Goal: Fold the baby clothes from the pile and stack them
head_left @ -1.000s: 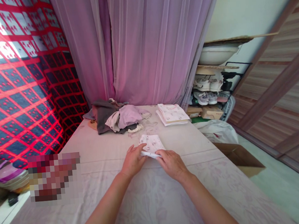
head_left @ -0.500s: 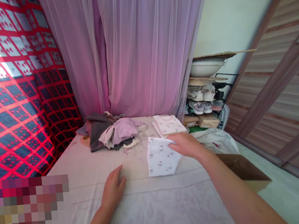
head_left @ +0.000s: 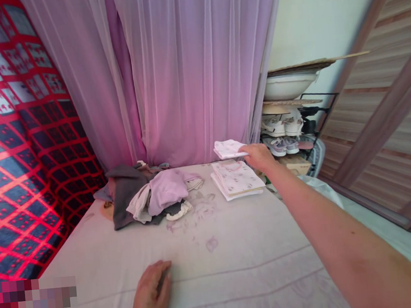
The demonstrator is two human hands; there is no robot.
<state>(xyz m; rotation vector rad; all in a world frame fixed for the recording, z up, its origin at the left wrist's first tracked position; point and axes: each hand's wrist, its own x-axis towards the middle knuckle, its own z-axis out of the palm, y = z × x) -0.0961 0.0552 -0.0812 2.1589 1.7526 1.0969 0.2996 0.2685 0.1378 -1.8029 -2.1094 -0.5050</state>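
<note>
**Right hand is lifting a folded white cloth over the pile**

The cloth is hanging just above and behind a stack of folded clothes, at the far end of the bed. It is thin, light and soft, so it is bending easily, and its folded edge is offering the surest hold. The right hand is pinching the near edge with its fingers closed narrowly. The left hand is resting on the bed sheet, fingers loosely together and holding nothing. A heap of clothes is lying to the left. Unlike the earlier frame, the cloth is no longer lying spread on the sheet: it is folded smaller and raised.
</note>
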